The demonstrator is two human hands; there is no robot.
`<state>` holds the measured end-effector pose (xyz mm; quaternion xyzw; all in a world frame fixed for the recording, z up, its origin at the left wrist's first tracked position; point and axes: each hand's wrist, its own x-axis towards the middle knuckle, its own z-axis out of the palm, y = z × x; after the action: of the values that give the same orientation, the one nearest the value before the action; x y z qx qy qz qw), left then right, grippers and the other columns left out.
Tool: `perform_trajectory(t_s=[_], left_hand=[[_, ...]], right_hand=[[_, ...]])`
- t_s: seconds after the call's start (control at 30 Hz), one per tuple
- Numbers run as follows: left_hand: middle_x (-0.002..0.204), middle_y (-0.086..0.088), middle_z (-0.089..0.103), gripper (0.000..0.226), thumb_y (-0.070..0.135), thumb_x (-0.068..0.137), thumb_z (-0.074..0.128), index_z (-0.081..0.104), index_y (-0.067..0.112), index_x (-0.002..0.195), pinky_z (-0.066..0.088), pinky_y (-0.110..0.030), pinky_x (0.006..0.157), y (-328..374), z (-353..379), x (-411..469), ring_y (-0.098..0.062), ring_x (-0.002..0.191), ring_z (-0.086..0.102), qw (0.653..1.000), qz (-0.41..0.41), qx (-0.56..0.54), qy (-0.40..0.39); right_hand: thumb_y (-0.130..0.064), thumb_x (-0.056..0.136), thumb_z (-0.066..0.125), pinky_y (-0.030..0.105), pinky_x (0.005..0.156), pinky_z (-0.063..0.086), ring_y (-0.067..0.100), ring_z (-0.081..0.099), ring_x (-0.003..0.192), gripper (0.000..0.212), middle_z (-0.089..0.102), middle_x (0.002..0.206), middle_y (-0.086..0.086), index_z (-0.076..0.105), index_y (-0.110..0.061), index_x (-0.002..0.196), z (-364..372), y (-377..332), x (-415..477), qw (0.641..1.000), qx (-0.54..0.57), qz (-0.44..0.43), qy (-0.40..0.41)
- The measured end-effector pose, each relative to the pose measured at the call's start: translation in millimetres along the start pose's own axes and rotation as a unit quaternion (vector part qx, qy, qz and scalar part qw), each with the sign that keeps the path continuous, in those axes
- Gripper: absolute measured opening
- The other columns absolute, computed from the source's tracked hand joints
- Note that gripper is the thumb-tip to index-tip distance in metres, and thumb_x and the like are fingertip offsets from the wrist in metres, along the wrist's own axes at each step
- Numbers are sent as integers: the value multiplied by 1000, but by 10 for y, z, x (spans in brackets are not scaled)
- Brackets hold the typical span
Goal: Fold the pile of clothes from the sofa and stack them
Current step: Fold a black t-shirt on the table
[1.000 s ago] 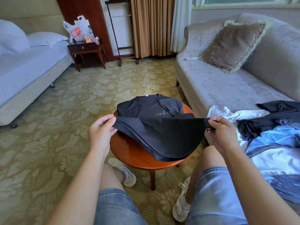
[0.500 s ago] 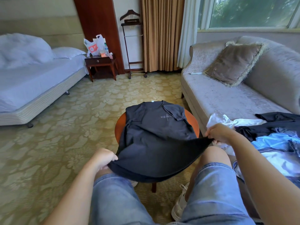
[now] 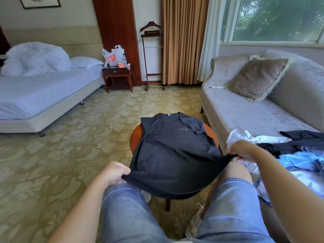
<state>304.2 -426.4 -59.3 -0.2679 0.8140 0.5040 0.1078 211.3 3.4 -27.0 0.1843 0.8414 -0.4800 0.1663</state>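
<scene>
A dark grey T-shirt lies face up over a small round wooden table, both sleeves folded inward, collar at the far side. My left hand grips the shirt's near left hem corner. The near right hem corner is pinched by my right hand, and the hem hangs stretched between the two above my knees. A pile of unfolded clothes, white, black and light blue, lies on the sofa at my right.
A brown fringed cushion leans on the sofa's back. A bed stands at the left, with a nightstand and a valet stand behind. Patterned carpet surrounds the table.
The shirt's bottom half, folded up over the table a second ago, has been pulled back toward me and spread flat. Both hands moved nearer and lower with the hem.
</scene>
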Motion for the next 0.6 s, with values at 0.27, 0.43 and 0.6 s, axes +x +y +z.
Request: perform_trajectory(t_s=[0.27,0.43,0.6], left_hand=[[118,-17,59,55,-22,89,41,44,0,139,47,-34,97,377,-171,-8,-23,110,62,894,110,-433,-23],[97,-12,66,38,-1,95,54,50,-5,133,50,-35,91,674,-69,142,-18,86,64,926,122,-345,90],[130,-6,57,39,20,99,54,52,8,136,41,-35,100,868,-110,495,-23,116,55,942,125,-247,190]], right_hand=[[21,90,31,16,63,57,17,68,78,37,63,89,17,56,-1,107,-36,-106,-57,885,447,-130,-6],[5,93,52,18,63,55,18,59,75,13,59,82,11,61,-2,99,12,-201,74,914,355,-157,120],[-10,95,56,34,78,42,21,53,83,7,60,91,8,63,-11,93,-38,-217,373,927,263,-158,217]])
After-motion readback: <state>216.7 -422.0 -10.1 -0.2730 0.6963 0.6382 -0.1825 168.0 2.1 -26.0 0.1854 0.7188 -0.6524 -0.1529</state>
